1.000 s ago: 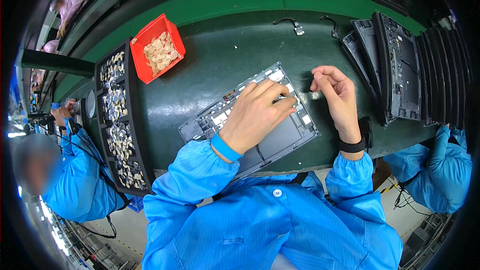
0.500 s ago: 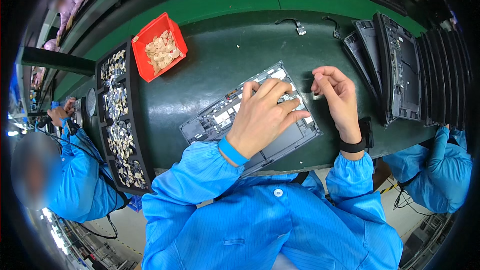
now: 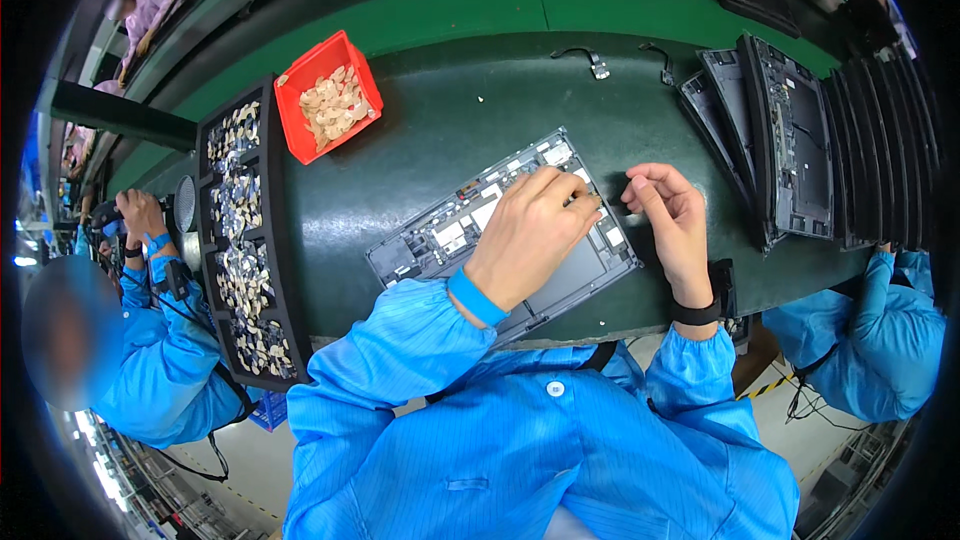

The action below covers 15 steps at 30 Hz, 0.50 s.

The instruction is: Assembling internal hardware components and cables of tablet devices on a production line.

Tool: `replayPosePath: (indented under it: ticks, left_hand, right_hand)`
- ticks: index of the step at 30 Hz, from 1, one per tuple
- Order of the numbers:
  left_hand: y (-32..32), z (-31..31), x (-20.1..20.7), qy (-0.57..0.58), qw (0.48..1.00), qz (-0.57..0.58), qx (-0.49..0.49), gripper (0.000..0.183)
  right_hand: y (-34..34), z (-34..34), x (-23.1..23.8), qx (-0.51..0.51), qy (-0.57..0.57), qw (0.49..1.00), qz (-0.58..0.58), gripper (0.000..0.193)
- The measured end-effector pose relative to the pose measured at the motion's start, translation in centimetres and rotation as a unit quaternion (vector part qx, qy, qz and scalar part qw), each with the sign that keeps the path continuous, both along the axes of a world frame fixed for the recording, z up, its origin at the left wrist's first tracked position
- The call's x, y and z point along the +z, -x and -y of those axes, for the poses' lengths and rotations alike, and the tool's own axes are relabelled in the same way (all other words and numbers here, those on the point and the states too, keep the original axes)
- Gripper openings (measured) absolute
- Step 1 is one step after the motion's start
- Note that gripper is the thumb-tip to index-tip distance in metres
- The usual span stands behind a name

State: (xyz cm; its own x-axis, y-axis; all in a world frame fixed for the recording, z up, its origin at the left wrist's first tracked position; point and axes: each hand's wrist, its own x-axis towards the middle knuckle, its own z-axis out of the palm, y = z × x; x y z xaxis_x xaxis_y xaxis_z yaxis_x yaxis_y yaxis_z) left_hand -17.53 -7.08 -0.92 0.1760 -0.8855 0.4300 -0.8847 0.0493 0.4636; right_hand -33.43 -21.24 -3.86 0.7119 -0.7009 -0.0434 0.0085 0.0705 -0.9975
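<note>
A grey laptop base (image 3: 400,250) with its inner boards exposed lies slantwise on the green bench in front of me. My left hand (image 3: 530,230), with a blue band at its wrist, is over its right half. The fingers are drawn together and point down at the boards; what they grip, if anything, is hidden. Just off the right edge of the base, my right hand (image 3: 675,220) is raised with fingers curled and the thumb near the fingertips. Anything in that pinch is too small to make out. A black band circles that wrist.
Left of the base stand a red bin (image 3: 375,95) of tan flakes and a black compartment tray (image 3: 283,240) of small pieces. Two short cables (image 3: 599,69) lie at the back. More laptop bases (image 3: 790,140) lean upright at right. Co-workers in blue (image 3: 150,370) sit on both sides.
My left hand's fingers have gone from spread to bunched together over the boards. My right hand has barely moved. At the left, the co-worker's hands have shifted.
</note>
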Motion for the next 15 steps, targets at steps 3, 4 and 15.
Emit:
replayPosePath:
  ticks: [3, 4, 15]
  left_hand:
    - [-0.03, 0.13, 0.31, -0.026, 0.999, -0.015, -0.011, 0.014]
    - [0.00, 0.19, 0.30, -0.033, 0.999, -0.006, -0.017, 0.014]
    - [0.86, -0.03, 0.18, -0.015, 0.999, 0.028, 0.030, 0.014]
  right_hand:
    - [0.03, -0.10, 0.00, -0.005, 0.003, 1.000, 0.003, 0.017]
    - [0.02, -0.16, 0.04, -0.008, 0.004, 1.000, 0.002, 0.017]
    - [-0.08, -0.21, -0.08, -0.008, 0.004, 1.000, 0.001, 0.017]
